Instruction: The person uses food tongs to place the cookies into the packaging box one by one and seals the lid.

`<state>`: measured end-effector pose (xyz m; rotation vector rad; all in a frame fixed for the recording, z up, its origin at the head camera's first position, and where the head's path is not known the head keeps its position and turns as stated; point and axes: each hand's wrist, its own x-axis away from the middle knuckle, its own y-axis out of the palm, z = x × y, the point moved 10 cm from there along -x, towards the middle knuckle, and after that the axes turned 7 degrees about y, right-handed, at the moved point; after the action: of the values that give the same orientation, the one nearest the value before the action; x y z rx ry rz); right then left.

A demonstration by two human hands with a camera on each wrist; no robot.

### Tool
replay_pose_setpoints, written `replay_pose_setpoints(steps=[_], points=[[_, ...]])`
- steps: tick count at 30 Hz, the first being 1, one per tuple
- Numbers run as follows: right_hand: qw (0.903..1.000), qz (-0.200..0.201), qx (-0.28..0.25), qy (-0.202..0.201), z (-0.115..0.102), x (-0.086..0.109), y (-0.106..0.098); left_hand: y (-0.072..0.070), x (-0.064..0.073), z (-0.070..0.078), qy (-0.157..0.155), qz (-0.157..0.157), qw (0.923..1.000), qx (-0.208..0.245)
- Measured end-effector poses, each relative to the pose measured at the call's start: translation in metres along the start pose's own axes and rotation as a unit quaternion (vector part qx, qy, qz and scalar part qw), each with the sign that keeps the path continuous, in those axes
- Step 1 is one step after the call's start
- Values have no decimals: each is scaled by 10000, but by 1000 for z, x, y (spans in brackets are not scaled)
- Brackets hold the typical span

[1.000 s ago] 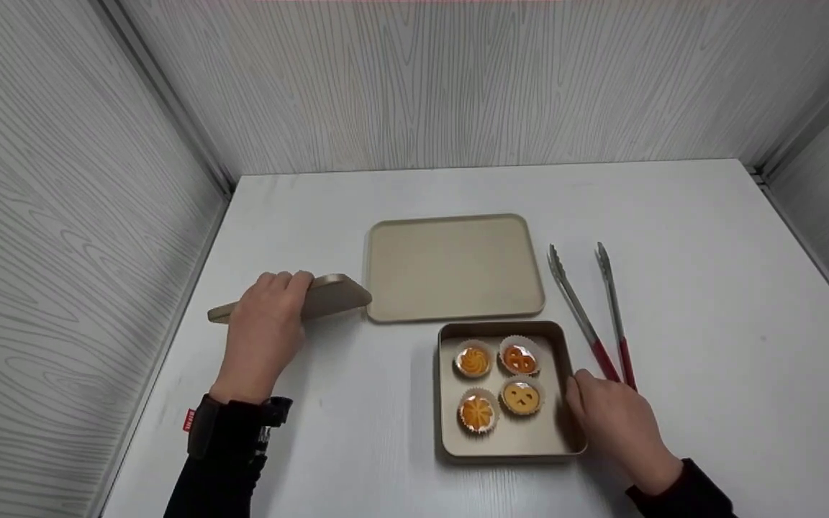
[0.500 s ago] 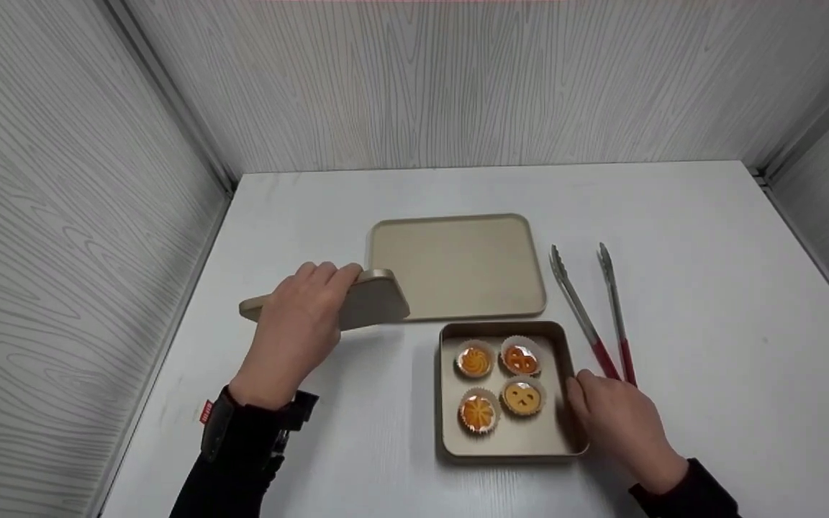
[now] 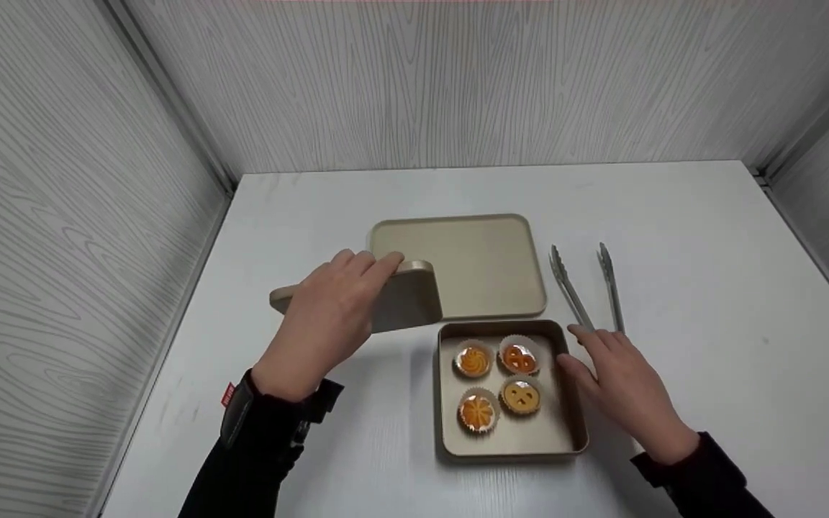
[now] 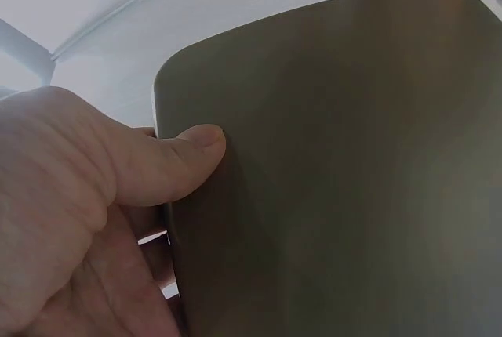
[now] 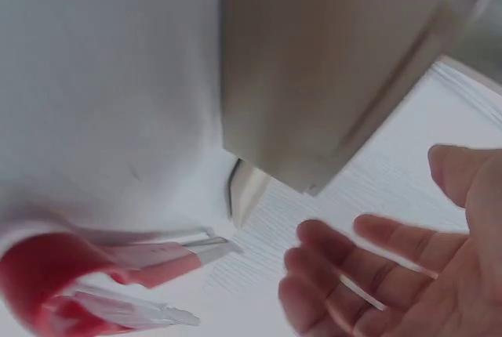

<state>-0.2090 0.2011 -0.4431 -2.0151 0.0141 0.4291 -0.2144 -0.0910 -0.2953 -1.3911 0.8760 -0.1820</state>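
Note:
My left hand [image 3: 332,316] grips a shallow beige lid [image 3: 407,302] by its edge, tilted above the table. In the left wrist view the thumb lies across the lid's flat face [image 4: 337,164], the other fingers behind it. A square, deep beige baking tin [image 3: 533,440] stands nearer me, holding several small tarts [image 3: 521,396] in paper cups. By the tin's right wall is my right hand [image 3: 623,388], its fingers loosely spread. The right wrist view shows those fingers [image 5: 384,282] apart from the tin's outer wall [image 5: 314,63], with nothing in them.
A flat beige tray [image 3: 486,266] lies behind the tin, partly covered by the lid in the head view. Metal tongs [image 3: 612,288] with red handles [image 5: 55,274] lie spread to the right, partly under the right hand's outline. Wood-grain panels [image 3: 429,86] bound the white table.
My left hand has carried the lid rightward, towards the tin. The right hand has let go of the tin's right wall, and its fingers have opened and lifted slightly.

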Motion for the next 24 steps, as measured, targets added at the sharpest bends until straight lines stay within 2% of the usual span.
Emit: replay_pose_setpoints(steps=[7,13,20,24], points=[[9973,-416,-576,-170,-15,-23,5,-1,-18,13,193,-21,9996,191],[9897,-729,-1102,-555,-40,-40,11,-1,-33,27,403,-48,9986,341],[9762,-692,-1702,-1148,-70,-57,8,1,-48,45,599,-188,9973,380],[9622,-845,-2302,-1181,-76,-62,10,3,-56,55,711,-235,9966,332]])
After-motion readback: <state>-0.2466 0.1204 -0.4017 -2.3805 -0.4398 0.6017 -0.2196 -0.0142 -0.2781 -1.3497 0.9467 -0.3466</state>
